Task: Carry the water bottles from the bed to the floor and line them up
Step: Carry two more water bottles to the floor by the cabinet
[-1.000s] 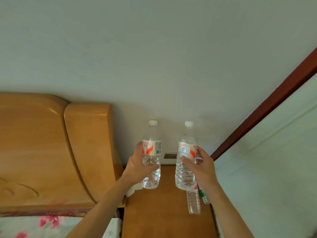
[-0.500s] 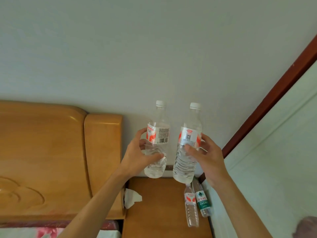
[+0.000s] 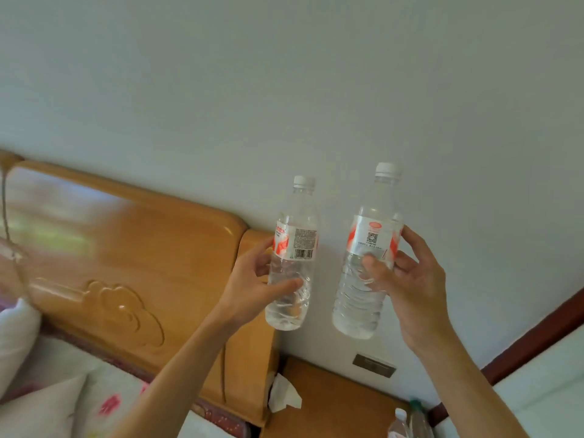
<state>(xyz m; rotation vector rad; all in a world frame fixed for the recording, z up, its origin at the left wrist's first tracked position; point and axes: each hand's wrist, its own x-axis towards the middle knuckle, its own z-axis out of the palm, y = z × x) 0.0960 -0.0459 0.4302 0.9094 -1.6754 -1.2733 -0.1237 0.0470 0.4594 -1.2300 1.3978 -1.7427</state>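
Note:
I hold two clear water bottles upright in the air in front of the pale wall. My left hand (image 3: 252, 289) grips the smaller bottle (image 3: 295, 245), which has a white cap and a red-and-white label with a barcode. My right hand (image 3: 407, 279) grips the larger bottle (image 3: 369, 235) at its label, which shows a QR code. The two bottles are apart, side by side. Two more bottles (image 3: 407, 422) lie at the bottom right on the wooden nightstand (image 3: 331, 406), only their tops showing.
A wooden headboard (image 3: 132, 254) runs along the left, with floral bedding (image 3: 107, 403) and a white pillow (image 3: 15, 336) below it. A crumpled tissue (image 3: 282, 395) lies on the nightstand. A dark red door frame (image 3: 537, 336) slants at the right.
The view has swung left and tilted, so the bed now shows. Both bottles sit higher and further right in the frame and have spread a little apart; both grips are unchanged.

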